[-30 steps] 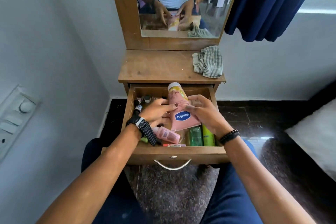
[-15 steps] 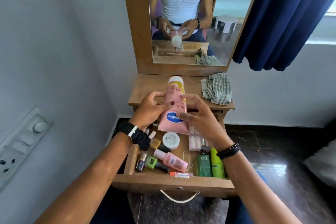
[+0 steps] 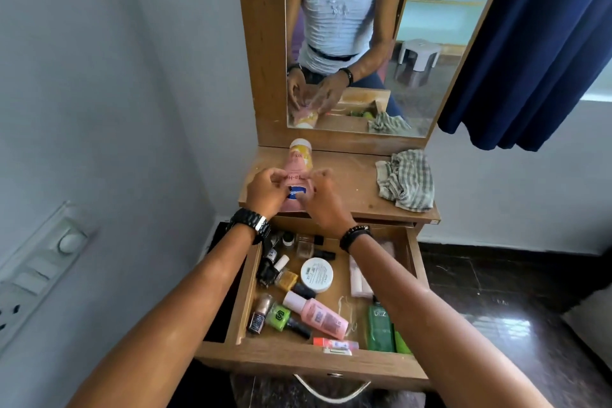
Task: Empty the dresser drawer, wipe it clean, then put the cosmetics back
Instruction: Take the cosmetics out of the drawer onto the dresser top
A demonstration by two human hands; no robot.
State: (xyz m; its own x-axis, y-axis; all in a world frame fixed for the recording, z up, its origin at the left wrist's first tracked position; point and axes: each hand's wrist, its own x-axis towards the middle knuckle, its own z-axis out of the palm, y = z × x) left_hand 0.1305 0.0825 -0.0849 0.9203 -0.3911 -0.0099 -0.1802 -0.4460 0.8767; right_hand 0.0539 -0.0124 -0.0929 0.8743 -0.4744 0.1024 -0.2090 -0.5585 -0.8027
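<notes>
A pink Vaseline tube (image 3: 297, 166) with a white cap lies over the left part of the dresser top (image 3: 351, 185), cap toward the mirror. My left hand (image 3: 266, 190) grips its left side and my right hand (image 3: 323, 199) grips its right side. Below them the wooden drawer (image 3: 298, 359) stands pulled out. It holds several cosmetics: a white round jar (image 3: 317, 274), a pink bottle (image 3: 316, 314), a green bottle (image 3: 379, 329), nail polishes (image 3: 280, 318) and a small red-and-white box (image 3: 336, 345).
A checked cloth (image 3: 406, 179) lies crumpled on the right of the dresser top. The mirror (image 3: 357, 36) rises behind. A wall with a switch panel (image 3: 39, 272) is close on the left. Blue curtain (image 3: 530, 43) hangs at the upper right; dark floor lies to the right.
Both hands lifted the pink tube out of the drawer and carried it up and away onto the dresser top. The view tilted upward, showing more of the mirror.
</notes>
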